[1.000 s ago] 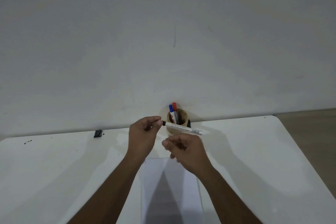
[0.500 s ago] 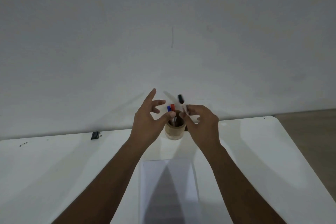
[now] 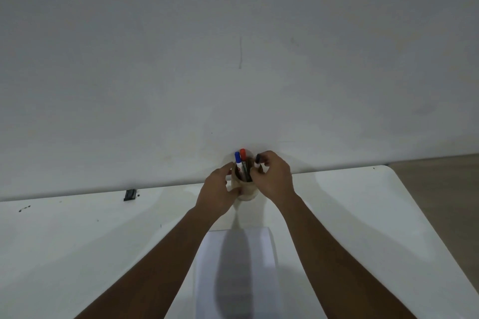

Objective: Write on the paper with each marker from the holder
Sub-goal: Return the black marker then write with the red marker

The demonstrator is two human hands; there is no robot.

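1. Lying nearest on the white table (image 3: 77,254), a white sheet of paper (image 3: 261,241) sits just before the round tan wooden holder (image 3: 246,190).
2. Left hand (image 3: 216,193) cups the holder's side.
3. Right hand (image 3: 274,179) seemingly pinches a black-capped marker (image 3: 258,160) over the holder, beside the blue-capped marker (image 3: 237,159) and red-capped marker (image 3: 242,155) inside.

Both arms outstretched, left hand (image 3: 216,193) cupped, right hand (image 3: 275,178) pinched

A plain study or office corner: a white desk (image 3: 363,215) against a bare grey wall (image 3: 233,46), a marker holder (image 3: 245,190), paper (image 3: 259,243), wood-toned floor (image 3: 440,189).
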